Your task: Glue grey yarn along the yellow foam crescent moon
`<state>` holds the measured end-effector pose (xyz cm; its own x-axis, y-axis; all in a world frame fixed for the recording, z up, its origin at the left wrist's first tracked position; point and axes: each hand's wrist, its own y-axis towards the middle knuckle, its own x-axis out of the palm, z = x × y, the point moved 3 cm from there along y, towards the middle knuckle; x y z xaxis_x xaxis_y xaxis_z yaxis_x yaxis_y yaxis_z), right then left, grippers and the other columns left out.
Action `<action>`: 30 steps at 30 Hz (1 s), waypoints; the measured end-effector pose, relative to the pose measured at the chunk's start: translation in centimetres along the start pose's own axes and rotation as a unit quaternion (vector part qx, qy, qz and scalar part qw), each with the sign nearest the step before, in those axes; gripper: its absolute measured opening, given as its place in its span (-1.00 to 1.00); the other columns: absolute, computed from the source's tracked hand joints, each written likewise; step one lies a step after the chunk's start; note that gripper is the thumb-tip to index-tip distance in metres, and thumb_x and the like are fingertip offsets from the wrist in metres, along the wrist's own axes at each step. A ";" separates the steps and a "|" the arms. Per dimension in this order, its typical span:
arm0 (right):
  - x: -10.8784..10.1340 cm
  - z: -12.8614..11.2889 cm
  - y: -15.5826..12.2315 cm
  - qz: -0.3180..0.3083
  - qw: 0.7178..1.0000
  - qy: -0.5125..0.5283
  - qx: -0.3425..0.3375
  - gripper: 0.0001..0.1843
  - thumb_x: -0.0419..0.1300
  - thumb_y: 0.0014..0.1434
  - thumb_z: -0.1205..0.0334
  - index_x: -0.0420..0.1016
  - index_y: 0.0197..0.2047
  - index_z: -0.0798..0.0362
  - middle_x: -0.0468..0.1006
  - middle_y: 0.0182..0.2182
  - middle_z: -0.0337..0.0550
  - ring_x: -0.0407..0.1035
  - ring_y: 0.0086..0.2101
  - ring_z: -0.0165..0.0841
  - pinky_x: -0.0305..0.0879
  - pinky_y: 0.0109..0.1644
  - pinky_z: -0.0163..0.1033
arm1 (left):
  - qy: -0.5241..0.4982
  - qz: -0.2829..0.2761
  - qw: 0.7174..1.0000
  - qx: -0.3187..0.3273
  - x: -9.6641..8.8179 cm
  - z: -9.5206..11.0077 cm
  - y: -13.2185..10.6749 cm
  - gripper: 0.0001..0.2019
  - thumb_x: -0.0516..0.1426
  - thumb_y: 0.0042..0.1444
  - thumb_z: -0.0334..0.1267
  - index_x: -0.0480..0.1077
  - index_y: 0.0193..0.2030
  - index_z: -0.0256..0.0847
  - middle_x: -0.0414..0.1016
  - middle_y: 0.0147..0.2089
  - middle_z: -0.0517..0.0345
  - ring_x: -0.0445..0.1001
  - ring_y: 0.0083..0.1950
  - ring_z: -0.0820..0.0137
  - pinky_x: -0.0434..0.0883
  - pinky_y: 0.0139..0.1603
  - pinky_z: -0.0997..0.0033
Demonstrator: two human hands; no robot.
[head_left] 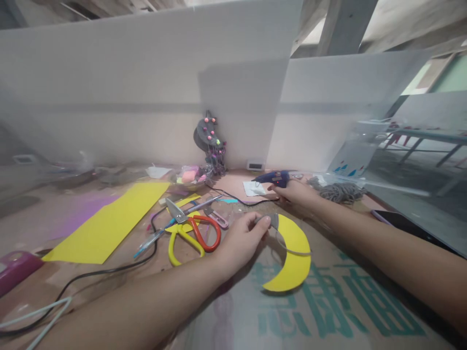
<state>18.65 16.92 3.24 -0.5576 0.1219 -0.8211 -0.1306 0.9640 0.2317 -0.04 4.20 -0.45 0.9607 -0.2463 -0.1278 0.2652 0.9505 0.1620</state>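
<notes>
My left hand (242, 238) pinches the upper tip of a yellow crescent-shaped cutout (292, 255) that lies on a cardboard sheet (328, 311) with green print. A grey strip runs along the crescent's inner edge. My right hand (297, 192) reaches forward and is wrapped round the grip of a blue glue gun (272, 178) resting near the back of the table. The gun's black cord (233, 197) trails off to the left.
Red and yellow scissors (191, 231), a small cutter (217, 217) and a pen lie left of my left hand. A yellow paper sheet (109, 221) and purple paper lie further left. Grey yarn (339, 192), a phone (404, 223) and a dark beaded ornament (209, 138) are also here.
</notes>
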 end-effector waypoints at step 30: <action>-2.8 1.7 -15.6 -0.122 0.976 0.170 -0.051 -0.72 0.20 0.11 -0.11 0.48 -0.36 -0.08 0.60 -0.39 -0.17 0.52 -0.32 -0.17 0.47 -0.23 -0.11 | 0.045 0.028 0.998 -0.031 -0.4 -0.2 -0.4 -0.73 0.10 0.17 -0.04 0.40 -0.37 -0.21 0.49 -0.40 0.19 0.43 -0.37 0.41 0.29 -0.38 0.49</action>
<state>23.61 1.89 1.04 -0.7379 -0.2104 -0.6413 -0.3650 0.9236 0.1170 -0.54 3.98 -0.62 0.9618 -0.1770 -0.2088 0.2030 0.9729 0.1104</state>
